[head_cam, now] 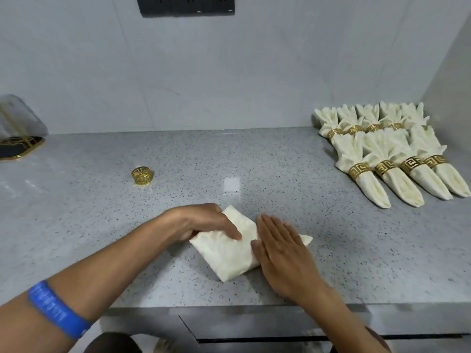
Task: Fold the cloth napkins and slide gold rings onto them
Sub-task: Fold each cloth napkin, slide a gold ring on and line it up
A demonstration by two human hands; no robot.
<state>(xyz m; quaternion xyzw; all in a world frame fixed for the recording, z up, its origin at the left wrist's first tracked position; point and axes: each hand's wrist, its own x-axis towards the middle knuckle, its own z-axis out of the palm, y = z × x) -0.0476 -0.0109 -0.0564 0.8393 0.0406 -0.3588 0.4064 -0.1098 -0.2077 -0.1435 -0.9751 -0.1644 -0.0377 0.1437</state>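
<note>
A cream cloth napkin, folded into a compact shape, lies on the speckled grey counter near its front edge. My left hand rests on the napkin's left part, fingers bent down over the fold and thumb pressing the cloth. My right hand lies flat with straight fingers on the napkin's right part; a cloth corner shows beyond it. One loose gold ring stands on the counter, far left of the napkin.
Several folded napkins with gold rings lie in rows at the back right, against the side wall. A dark tray with gold trim sits at the far left edge. A black socket panel hangs on the wall.
</note>
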